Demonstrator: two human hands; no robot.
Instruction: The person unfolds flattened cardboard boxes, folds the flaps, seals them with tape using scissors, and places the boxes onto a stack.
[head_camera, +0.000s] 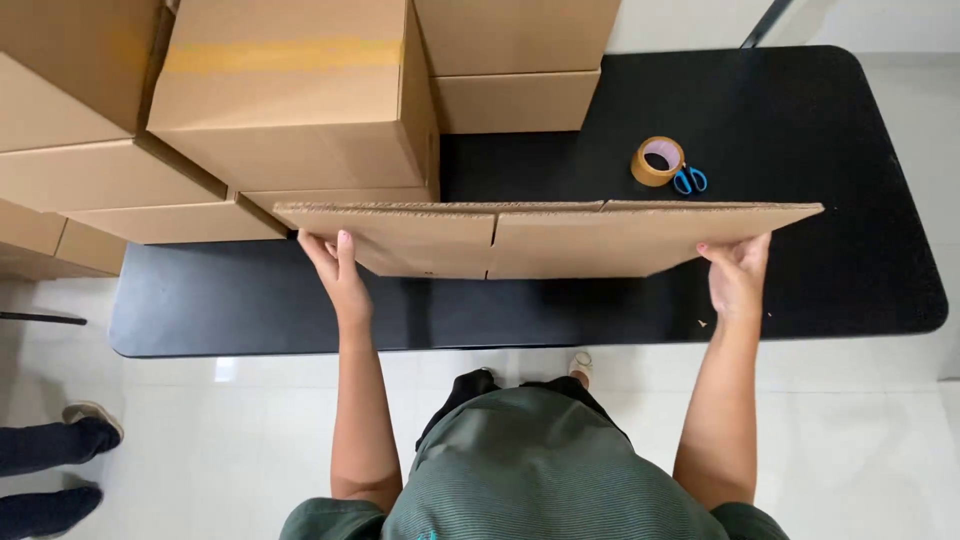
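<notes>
— What are the hands doing?

— The left hand (338, 272) grips the left end of a flattened cardboard box (545, 238), fingers curled up behind the panel and thumb in front. The right hand (738, 275) clamps the right end in the same manner. Both are closed on the board, which hangs in the air above the near part of the black worktop (820, 110), its top edge roughly level.

— What lies around it?

— Behind the board, toward the far left corner of the worktop, stands a stack of made-up cardboard boxes (290, 100). Toward the far right sit a roll of brown tape (656, 160) and, touching it, blue-handled scissors (690, 180). Another person's shoes (70, 450) show on the floor off the left edge.

— What could go wrong?

— As I judge it, the grip is only at the two ends, so the long panel may sag or fold at its centre slit and slip from one hand. If it swings away from the person, its far edge could strike the stack and shift it, or sweep the tape and scissors off the far right corner.
</notes>
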